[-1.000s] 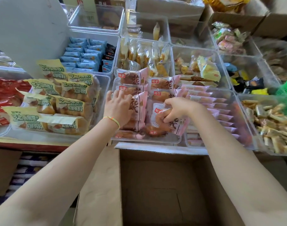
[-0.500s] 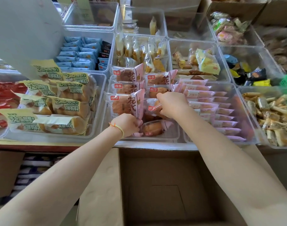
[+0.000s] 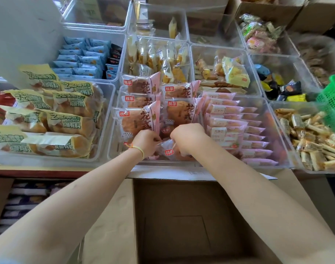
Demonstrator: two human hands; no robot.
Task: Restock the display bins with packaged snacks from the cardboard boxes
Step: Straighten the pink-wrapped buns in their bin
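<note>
Both hands grip a 桃李 bread pack.

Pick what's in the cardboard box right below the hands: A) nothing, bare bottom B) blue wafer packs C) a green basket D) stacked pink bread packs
A: the open cardboard box shows only its bare brown bottom, while both the left hand and the right hand work on a pink-wrapped bread pack in the clear bin above it.

table edge – red, front left | white board – upper left
</note>
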